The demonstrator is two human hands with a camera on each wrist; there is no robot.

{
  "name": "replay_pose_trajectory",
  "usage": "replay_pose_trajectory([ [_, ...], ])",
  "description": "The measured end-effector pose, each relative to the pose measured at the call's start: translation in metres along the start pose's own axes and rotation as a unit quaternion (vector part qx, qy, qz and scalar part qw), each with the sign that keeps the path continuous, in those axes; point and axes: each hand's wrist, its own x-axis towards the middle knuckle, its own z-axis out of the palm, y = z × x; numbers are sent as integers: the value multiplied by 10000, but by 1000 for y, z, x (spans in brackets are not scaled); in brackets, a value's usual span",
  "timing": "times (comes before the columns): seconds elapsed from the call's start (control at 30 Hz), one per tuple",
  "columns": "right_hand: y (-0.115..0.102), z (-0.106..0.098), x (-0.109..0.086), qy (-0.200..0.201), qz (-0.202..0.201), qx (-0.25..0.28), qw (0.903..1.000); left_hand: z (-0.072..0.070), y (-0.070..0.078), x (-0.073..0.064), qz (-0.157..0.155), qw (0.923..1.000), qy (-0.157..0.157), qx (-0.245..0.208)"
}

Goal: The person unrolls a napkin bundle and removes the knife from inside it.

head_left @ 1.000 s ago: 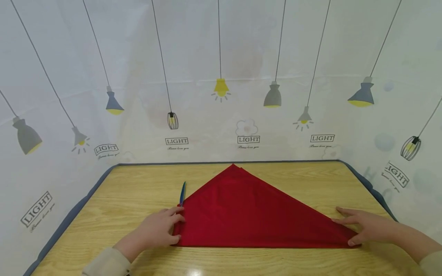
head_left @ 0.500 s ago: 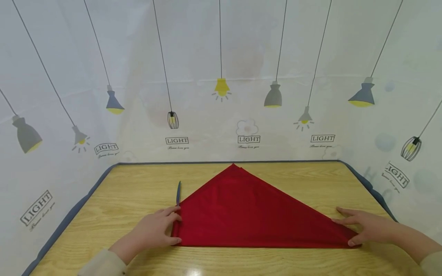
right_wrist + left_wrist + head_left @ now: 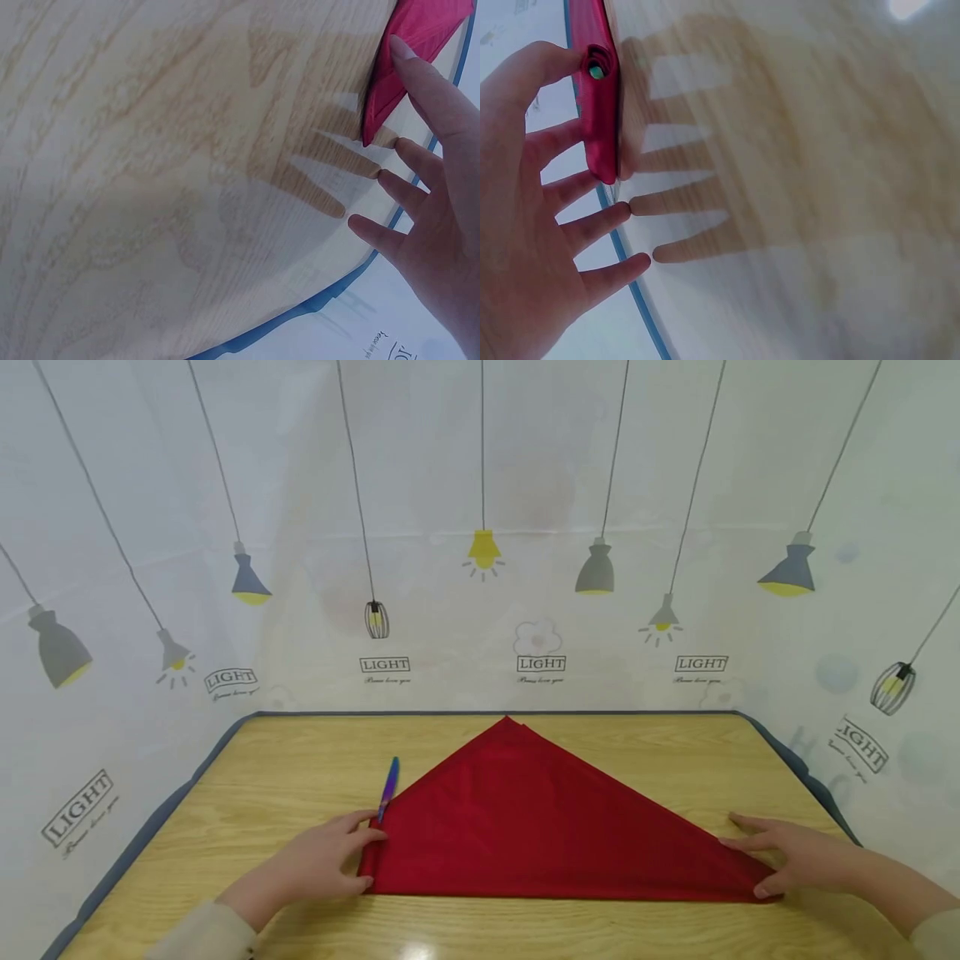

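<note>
A red cloth (image 3: 540, 827), folded into a wide triangle, lies on the table with its peak pointing away. Its left corner is turned into a narrow roll (image 3: 598, 127). From the roll's far end projects the iridescent blue-purple blade of a knife (image 3: 389, 781); the rest is hidden. Something greenish shows inside the roll's near end in the left wrist view. My left hand (image 3: 318, 857) touches the roll with thumb and fairly straight, spread fingers. On the cloth's right corner rests my right hand (image 3: 813, 856), its thumb on the fabric and its fingers extended.
The wood-grain table (image 3: 315, 760) has a blue edge (image 3: 495, 713) along its back and sides. A white backdrop (image 3: 435, 468) printed with hanging lamps stands around it. Bare tabletop shows to both sides of the cloth.
My left hand and the roll have shifted left, laying out slightly more flat cloth. The knife has gone left and tilted, its blade showing more of its flat side. My right hand stays put.
</note>
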Motion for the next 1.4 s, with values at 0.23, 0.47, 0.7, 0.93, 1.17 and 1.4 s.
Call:
replay_pose_trajectory([
  [0.23, -3, -3, -1, -64, 100, 21, 9999, 1, 3, 0, -89, 9996, 270, 86],
  [0.47, -1, -1, 0, -76, 49, 119, 9999, 9, 4, 6, -150, 9976, 593, 320],
  [0.7, 1, 0, 0, -147, 36, 177, 9997, 6, 2, 1, -189, 9981, 567, 168],
  [0.93, 2, 0, 1, -133, 36, 21, 9999, 0, 1, -4, -430, 9986, 310, 42],
  [1.17, 1, -1, 1, -158, 98, 59, 9998, -3, -4, -8, -586, 9982, 77, -73],
  [1.4, -1, -1, 1, -124, 141, -4, 9998, -5, -11, -13, -518, 9986, 2, -86],
])
